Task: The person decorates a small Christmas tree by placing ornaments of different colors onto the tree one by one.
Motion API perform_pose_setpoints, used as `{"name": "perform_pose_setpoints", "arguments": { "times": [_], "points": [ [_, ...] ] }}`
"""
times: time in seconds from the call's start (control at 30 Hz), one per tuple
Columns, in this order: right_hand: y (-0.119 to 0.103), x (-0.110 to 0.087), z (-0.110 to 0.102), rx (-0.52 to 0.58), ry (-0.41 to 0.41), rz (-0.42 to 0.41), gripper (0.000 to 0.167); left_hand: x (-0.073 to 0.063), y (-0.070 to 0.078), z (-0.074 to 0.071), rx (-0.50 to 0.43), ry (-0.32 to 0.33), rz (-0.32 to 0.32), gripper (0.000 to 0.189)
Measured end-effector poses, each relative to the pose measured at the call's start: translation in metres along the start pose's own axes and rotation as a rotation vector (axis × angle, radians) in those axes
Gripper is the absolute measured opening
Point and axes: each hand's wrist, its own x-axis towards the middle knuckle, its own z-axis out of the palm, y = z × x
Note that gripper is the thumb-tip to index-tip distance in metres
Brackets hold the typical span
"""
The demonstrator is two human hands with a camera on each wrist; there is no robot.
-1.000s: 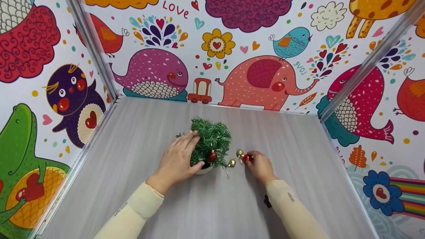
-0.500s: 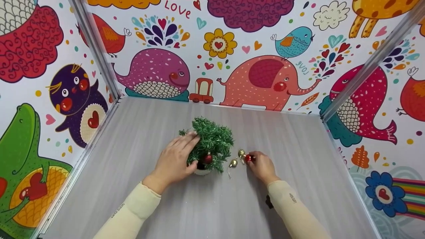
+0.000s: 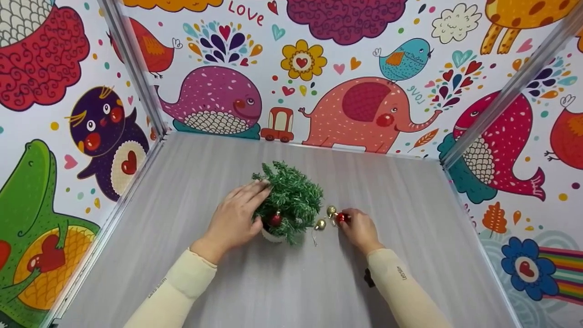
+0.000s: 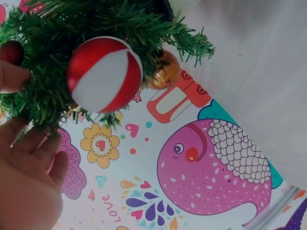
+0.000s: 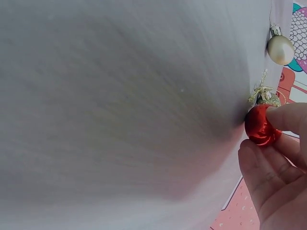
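Observation:
A small green artificial Christmas tree (image 3: 294, 196) in a pale pot (image 3: 273, 235) stands mid-table. My left hand (image 3: 234, 216) lies along its left side, fingers extended and touching the branches. A dark red bauble (image 3: 275, 218) hangs at the tree's front. In the left wrist view, a red-and-white ball (image 4: 105, 74) and a gold bauble (image 4: 164, 70) hang among the branches. Right of the tree, my right hand (image 3: 360, 230) pinches a shiny red bauble (image 5: 261, 125) between thumb and fingers, close over the table. Two gold baubles (image 3: 320, 224) lie beside it.
The grey wood-grain table (image 3: 291, 291) is enclosed by cartoon-printed walls (image 3: 218, 100) at the back and both sides. Metal posts (image 3: 136, 68) stand at the corners. A small black object (image 3: 369, 277) shows by the right forearm.
The tree has turned, its front dark red bauble shifting left, and my left hand has slid slightly left and down. The right hand keeps its pinch on the red bauble in about the same place.

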Motion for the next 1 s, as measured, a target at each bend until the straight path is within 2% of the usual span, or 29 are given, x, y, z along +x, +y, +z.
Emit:
{"name": "perform_pose_setpoints", "arguments": {
  "times": [0.5, 0.83, 1.0],
  "points": [
    [0.000, -0.001, 0.000, -0.017, -0.001, -0.002, 0.033, 0.003, -0.007, -0.004, 0.033, -0.026, 0.002, 0.061],
    [0.000, 0.001, 0.000, -0.022, -0.005, -0.005, 0.032, 0.002, -0.014, -0.003, 0.046, -0.006, 0.036, 0.061],
    [0.001, 0.000, 0.001, -0.020, -0.004, -0.001, 0.033, 0.004, -0.015, -0.005, 0.053, -0.018, 0.039, 0.062]
  ]
}}
